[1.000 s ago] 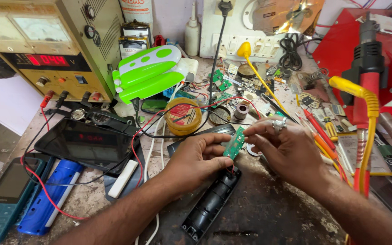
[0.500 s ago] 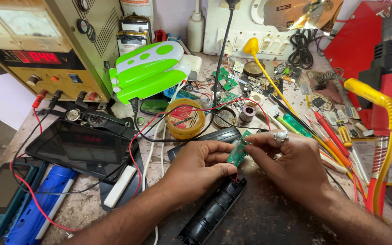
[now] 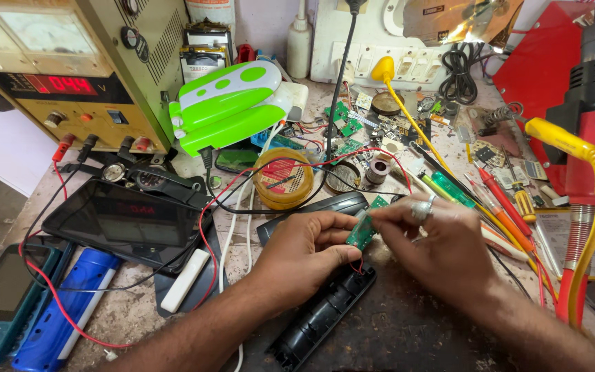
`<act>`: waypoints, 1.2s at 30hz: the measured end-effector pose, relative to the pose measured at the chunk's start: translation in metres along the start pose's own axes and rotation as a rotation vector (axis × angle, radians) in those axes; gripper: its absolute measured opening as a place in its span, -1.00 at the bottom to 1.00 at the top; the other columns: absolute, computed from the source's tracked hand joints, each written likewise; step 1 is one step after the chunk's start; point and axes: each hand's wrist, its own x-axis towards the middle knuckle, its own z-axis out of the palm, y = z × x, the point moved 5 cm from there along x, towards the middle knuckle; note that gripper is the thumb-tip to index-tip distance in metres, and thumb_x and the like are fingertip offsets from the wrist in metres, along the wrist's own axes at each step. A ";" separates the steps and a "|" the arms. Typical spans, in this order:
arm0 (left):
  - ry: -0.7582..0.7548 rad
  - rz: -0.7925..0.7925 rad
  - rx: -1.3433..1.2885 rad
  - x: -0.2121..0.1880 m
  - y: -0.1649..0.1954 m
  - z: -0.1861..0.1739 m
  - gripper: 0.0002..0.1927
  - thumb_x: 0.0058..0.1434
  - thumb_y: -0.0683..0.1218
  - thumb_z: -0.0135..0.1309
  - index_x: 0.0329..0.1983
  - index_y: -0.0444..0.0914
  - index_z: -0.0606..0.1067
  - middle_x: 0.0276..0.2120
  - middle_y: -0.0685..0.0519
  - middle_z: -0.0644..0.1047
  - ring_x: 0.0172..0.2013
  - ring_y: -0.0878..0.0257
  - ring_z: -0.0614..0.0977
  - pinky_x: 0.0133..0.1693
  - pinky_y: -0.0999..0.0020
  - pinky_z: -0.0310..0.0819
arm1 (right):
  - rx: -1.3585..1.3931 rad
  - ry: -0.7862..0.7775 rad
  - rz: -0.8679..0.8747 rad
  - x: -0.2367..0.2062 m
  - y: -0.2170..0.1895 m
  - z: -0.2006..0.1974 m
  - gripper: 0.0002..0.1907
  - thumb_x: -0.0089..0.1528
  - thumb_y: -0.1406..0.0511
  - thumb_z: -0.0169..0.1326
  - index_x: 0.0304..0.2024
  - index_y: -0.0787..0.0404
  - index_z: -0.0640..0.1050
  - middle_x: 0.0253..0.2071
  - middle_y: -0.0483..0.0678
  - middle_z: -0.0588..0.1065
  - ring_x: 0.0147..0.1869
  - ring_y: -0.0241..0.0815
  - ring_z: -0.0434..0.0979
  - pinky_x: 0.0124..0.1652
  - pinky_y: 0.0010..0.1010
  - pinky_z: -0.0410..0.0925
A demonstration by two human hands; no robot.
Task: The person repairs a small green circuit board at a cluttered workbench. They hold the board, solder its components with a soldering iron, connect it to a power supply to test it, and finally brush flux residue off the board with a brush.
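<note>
2 hands, left and right, pinch a green board above the black case, so it seems out and not yet refitted.

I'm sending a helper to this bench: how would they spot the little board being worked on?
Start at the big beige power supply at the back left, then come forward to the middle of the bench. There the left hand and right hand pinch a small green circuit board over a long black casing. It is the only board in fingers.
</note>
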 end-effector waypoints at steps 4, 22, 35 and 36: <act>0.009 0.033 0.049 -0.001 0.005 0.000 -0.64 0.18 -0.26 0.15 0.08 -0.30 0.57 -0.17 0.04 0.71 -0.22 0.44 0.67 -0.17 0.51 0.58 | 0.028 -0.019 0.043 -0.002 0.004 0.001 -0.88 0.11 0.37 0.28 -0.28 0.18 0.71 -0.38 -0.10 0.67 -0.44 -0.34 0.63 -0.42 -0.49 0.45; 0.044 0.058 0.165 -0.004 0.011 -0.001 -0.64 0.18 -0.24 0.15 0.08 -0.25 0.58 -0.18 0.06 0.73 -0.22 0.44 0.69 -0.15 0.51 0.59 | -0.069 -0.002 -0.141 -0.003 -0.002 0.001 -0.90 0.11 0.37 0.30 -0.31 0.18 0.70 -0.37 -0.08 0.64 -0.35 -0.31 0.62 -0.31 -0.45 0.43; 0.021 0.072 0.099 -0.003 0.009 0.000 -0.63 0.20 -0.25 0.12 0.10 -0.27 0.57 -0.19 0.06 0.72 -0.22 0.44 0.68 -0.15 0.51 0.59 | -0.015 0.011 -0.045 -0.003 0.001 0.000 -0.89 0.13 0.37 0.28 -0.27 0.19 0.70 -0.37 -0.09 0.64 -0.36 -0.30 0.65 -0.34 -0.45 0.46; 0.016 0.071 0.092 -0.003 0.008 0.000 -0.63 0.20 -0.25 0.12 0.10 -0.27 0.57 -0.18 0.06 0.72 -0.21 0.45 0.68 -0.15 0.52 0.59 | -0.048 0.002 -0.085 -0.003 -0.001 0.000 -0.91 0.12 0.37 0.29 -0.30 0.18 0.70 -0.39 -0.09 0.64 -0.37 -0.29 0.63 -0.33 -0.43 0.44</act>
